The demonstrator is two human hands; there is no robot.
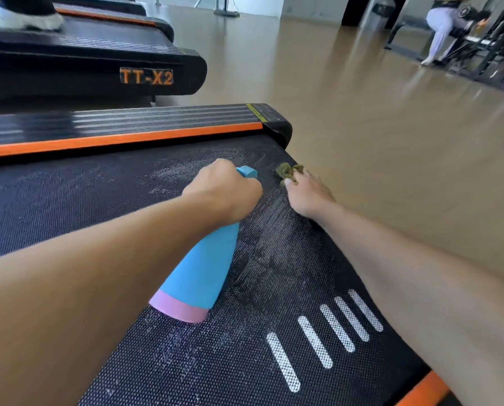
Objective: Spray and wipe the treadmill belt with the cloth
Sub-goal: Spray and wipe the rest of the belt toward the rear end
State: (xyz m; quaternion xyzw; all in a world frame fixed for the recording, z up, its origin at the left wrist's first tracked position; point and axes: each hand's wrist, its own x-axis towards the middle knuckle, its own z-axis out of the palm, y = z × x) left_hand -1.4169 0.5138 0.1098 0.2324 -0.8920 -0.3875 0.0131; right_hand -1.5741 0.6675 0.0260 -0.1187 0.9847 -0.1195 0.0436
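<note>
The treadmill belt (104, 200), black and woven, is seen running from the lower centre of the frame to the upper centre, where its end roller meets the wood-toned floor (391, 127). Pale dusty or damp patches are noted on the belt at mid-frame, and five white dashes (326, 335) are printed on it at lower right. An orange side rail (122, 140) is seen along the belt's far edge, with a ribbed black foot rail above it.

The left hand (227, 194) is found at centre frame, its grip clenched around the neck of a blue spray bottle (204, 268). The bottle has a lilac base band and lies tilted, base toward the lower centre; only the tip of its blue nozzle shows past the knuckles, directed toward the belt's end.

The right hand (309, 197) is found just right of centre, at the belt's end. A small crumpled olive cloth (288, 172) is pinched at its fingertips; whether the cloth touches the belt cannot be told.

A second treadmill (145, 76), marked TT-X2, is recorded at upper left, with a blurred shoe upon it. Another person (449, 27) is seen bent over gym equipment at upper right.
</note>
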